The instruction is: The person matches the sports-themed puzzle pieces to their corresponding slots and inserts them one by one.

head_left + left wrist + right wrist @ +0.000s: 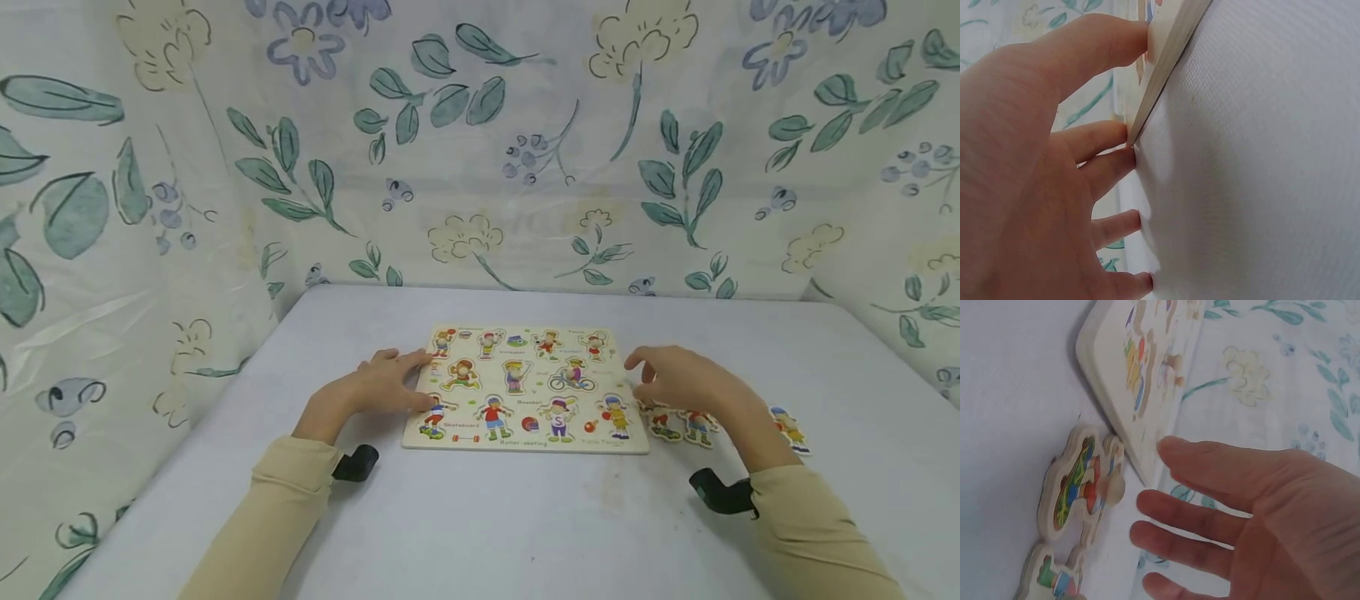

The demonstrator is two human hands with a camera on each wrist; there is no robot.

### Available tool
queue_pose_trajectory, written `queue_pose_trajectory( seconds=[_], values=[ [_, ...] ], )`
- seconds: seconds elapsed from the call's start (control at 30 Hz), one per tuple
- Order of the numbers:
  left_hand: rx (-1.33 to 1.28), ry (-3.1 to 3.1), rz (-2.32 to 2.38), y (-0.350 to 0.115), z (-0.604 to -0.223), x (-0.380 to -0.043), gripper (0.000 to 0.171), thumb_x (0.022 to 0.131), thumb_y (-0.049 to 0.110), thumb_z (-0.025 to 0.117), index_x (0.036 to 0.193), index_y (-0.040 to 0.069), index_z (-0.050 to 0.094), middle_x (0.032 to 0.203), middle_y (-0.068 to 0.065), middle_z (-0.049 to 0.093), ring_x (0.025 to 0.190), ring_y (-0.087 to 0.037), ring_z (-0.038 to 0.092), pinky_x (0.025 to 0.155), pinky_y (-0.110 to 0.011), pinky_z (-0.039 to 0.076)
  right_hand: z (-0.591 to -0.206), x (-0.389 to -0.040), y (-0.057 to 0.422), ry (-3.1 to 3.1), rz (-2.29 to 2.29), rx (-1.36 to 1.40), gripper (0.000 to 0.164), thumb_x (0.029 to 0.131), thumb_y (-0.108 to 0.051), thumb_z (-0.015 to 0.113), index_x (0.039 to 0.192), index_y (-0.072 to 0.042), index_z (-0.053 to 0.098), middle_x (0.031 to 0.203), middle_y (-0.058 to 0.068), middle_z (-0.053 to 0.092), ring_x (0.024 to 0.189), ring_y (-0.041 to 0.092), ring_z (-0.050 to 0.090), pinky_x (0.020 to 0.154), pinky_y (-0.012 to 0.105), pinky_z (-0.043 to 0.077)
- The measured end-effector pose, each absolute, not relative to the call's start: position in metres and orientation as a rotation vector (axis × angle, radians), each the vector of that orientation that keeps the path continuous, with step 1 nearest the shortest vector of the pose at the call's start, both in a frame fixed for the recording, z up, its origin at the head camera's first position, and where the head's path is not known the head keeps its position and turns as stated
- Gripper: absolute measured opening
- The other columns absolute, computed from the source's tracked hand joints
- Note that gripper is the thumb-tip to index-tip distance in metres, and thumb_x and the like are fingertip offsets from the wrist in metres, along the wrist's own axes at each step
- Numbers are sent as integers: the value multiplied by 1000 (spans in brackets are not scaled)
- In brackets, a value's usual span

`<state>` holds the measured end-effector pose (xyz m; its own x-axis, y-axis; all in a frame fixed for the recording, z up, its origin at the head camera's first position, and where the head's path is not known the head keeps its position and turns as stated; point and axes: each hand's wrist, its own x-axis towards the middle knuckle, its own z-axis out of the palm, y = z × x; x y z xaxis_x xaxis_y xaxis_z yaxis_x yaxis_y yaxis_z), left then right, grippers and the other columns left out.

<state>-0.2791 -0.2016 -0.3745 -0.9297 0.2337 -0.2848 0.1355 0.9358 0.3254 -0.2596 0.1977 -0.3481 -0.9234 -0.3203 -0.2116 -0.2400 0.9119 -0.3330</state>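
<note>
A wooden peg puzzle board [480, 400] with printed sports figures and words lies flat on the white table. My left hand [386, 383] is at its left edge, fingers spread. In the left wrist view the thumb [1129, 40] touches the board's face and the fingertips reach down by its edge. Just off the right edge, my right hand [678, 379] has its fingers apart and nothing between them. Beneath it lie loose puzzle pieces, among them a skateboarder piece [1079, 487] with a round wooden knob [1112, 487]; the hand partly hides them in the head view.
Another loose figure piece [789, 429] lies farther right, beside the right forearm. Black wrist cameras [723, 492] sit at both cuffs. Floral sheeting [480, 167] forms a wall behind the table [525, 533] and along both sides.
</note>
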Motion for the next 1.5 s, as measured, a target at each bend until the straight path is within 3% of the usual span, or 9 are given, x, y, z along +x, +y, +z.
queue_pose_trajectory(
  seconds=[0.47,0.77,1.5],
  values=[
    [283,2769,439,-201,-375,-279,85,88,49,66,156,15,29,158,-30,23,144,-56,14,109,-76,16,-351,-257,210,2694,-423,-319,34,87,-20,72,117,-6,63,105,11,65,80,21,60,69,35,55],
    [268,2772,434,-201,-373,-279,86,87,50,66,156,16,30,157,-32,21,139,-63,18,104,-78,23,-347,-253,209,2686,-375,-325,16,85,-17,72,98,-8,68,92,4,64,79,20,57,71,36,54],
    [282,2795,441,-199,-377,-280,84,87,48,69,155,14,34,156,-30,28,146,-51,14,111,-73,12,-349,-252,214,2720,-355,-340,11,85,-14,72,94,-9,69,89,2,64,77,19,57,72,36,54]
  ],
)
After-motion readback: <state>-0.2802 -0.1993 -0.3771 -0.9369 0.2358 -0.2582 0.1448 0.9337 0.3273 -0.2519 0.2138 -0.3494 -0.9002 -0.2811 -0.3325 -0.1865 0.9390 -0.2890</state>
